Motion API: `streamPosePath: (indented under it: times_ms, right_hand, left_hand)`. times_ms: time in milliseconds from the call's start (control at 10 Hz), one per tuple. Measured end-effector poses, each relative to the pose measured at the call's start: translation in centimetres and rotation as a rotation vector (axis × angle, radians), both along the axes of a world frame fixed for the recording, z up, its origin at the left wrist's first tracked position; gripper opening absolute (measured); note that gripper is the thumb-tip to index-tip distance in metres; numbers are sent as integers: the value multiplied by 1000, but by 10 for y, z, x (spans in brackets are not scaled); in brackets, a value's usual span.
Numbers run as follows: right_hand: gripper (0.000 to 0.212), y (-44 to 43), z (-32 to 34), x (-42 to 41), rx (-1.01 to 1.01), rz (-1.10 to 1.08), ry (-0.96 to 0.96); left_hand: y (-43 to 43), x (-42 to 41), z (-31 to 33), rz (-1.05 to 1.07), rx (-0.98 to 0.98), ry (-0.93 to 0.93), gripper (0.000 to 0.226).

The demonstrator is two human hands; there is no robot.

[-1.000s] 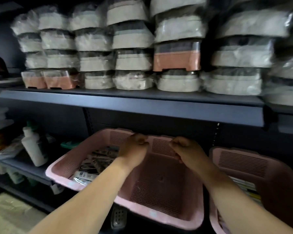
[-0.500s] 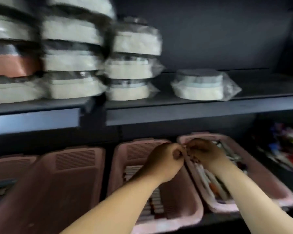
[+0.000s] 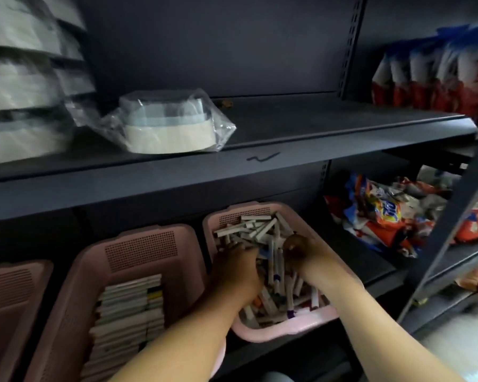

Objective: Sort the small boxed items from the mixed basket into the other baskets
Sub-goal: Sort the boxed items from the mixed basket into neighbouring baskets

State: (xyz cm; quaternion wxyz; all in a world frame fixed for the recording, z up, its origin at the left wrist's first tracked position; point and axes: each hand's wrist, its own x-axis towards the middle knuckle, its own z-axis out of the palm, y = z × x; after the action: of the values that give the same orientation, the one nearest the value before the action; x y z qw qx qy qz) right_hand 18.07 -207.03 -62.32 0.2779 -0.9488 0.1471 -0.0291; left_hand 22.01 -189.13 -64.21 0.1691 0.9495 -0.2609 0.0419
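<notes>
While the dark shelf (image 3: 356, 257) is carrying pink baskets, the mixed basket (image 3: 287, 330) is holding the jumbled small boxes (image 3: 260, 227). The left hand (image 3: 236, 261) and right hand (image 3: 301, 252) are digging into that pile, fingers partly buried, so I cannot tell whether either is grasping a box.

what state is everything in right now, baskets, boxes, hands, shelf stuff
mixed basket, full
small boxes, loose jumbled heap in the mixed basket
middle basket, partly filled with neat rows
left basket, contents unclear
left hand, down among the small boxes, grip unclear
right hand, down among them, fingers curled, grip unclear
wrapped container, bagged in clear plastic, upright on upper shelf
snack packets, heaped right of the mixed basket
</notes>
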Motion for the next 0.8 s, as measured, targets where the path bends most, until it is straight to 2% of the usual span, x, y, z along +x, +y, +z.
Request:
streamPosePath:
  times_ms: [100,200,300,400,600,700,800]
  right_hand:
    - [16,8,-13,2,-81,76,28]
    - [22,14,-22,17,-223,92,114]
    - [30,20,-25,28,-406,138,256]
    - [30,12,-26,11,-362,133,93]
    - [28,11,-28,4,-336,144,62]
    - [12,8,-29,8,-248,125,92]
    - [35,1,-31,8,-111,55,110]
  left_hand:
    - [-4,2,-4,-30,108,-51,42]
    - [-12,1,-8,-149,262,-61,50]
    - [-16,0,-11,-232,345,-35,45]
    - [-13,2,-11,-221,293,-14,44]
    - [-14,3,-13,-216,315,-29,39]
    - [-13,4,-13,-212,284,-15,34]
    - [-10,3,-13,-175,150,5,25]
